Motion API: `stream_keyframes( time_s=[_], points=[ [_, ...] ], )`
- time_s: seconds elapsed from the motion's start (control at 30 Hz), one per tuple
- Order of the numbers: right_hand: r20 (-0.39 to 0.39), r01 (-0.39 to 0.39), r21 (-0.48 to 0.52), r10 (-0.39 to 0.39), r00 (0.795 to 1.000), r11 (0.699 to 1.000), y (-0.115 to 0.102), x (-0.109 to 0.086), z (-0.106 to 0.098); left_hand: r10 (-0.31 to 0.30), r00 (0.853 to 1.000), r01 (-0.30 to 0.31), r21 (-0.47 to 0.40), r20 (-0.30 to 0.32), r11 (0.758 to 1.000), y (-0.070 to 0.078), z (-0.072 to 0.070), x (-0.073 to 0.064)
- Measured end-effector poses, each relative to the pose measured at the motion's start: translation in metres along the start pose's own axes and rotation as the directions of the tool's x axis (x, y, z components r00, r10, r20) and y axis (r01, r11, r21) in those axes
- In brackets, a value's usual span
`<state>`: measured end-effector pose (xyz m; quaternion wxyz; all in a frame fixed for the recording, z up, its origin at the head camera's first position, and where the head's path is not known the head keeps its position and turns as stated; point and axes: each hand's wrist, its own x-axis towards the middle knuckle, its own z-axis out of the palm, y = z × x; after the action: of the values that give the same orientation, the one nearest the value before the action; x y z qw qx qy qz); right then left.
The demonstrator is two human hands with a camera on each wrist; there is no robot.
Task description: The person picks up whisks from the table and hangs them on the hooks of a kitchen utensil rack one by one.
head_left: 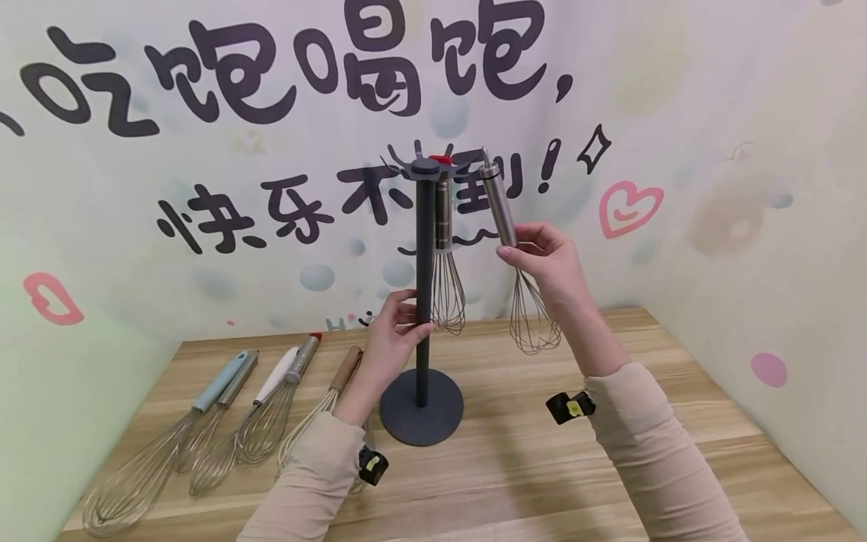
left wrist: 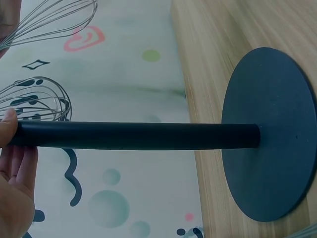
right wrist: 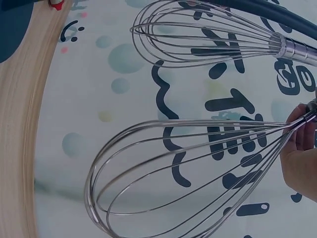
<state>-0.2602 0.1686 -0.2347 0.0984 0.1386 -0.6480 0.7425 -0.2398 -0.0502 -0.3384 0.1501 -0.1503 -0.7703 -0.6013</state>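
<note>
A dark grey stand with a round base and a ring of hooks on top stands upright on the table. My left hand grips its pole about midway up, fingers behind and thumb in front. From one hook hangs a steel whisk with a red top, wires down. To its right, my right hand pinches the lower handle of another steel whisk, which tilts with its wires downward. That whisk's top loop is at the tip of a right-hand hook; whether it is hooked on cannot be told.
Several whisks lie on the wooden table at left: a blue-handled whisk, a white-handled whisk, steel ones, and a wooden-handled whisk partly behind my left arm. A printed wall stands close behind.
</note>
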Motion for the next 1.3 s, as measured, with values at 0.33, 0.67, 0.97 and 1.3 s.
stream_keyframes(
  time_s=[0.33, 0.67, 0.97, 1.3],
  points=[
    [-0.004, 0.009, 0.028, -0.009, 1.0, 1.0, 0.004, 0.003, 0.005, -0.025, 1.0, 0.025, -0.007, 0.016, 1.0, 0.001, -0.001, 0.0],
    [0.0, -0.004, 0.024, 0.004, 1.0, 1.0, 0.007, 0.004, 0.008, -0.036, 0.999, 0.036, -0.01, 0.021, 0.999, -0.001, -0.001, 0.001],
    [0.013, -0.012, 0.0, 0.012, 1.0, 1.0, 0.011, 0.004, 0.009, -0.028, 0.999, 0.028, -0.001, 0.03, 1.0, -0.001, -0.002, 0.002],
    [0.025, -0.042, -0.021, 0.043, 0.999, 0.999, 0.015, 0.003, 0.014, -0.041, 0.999, 0.042, -0.013, 0.031, 0.999, 0.0, -0.002, 0.002]
  ],
)
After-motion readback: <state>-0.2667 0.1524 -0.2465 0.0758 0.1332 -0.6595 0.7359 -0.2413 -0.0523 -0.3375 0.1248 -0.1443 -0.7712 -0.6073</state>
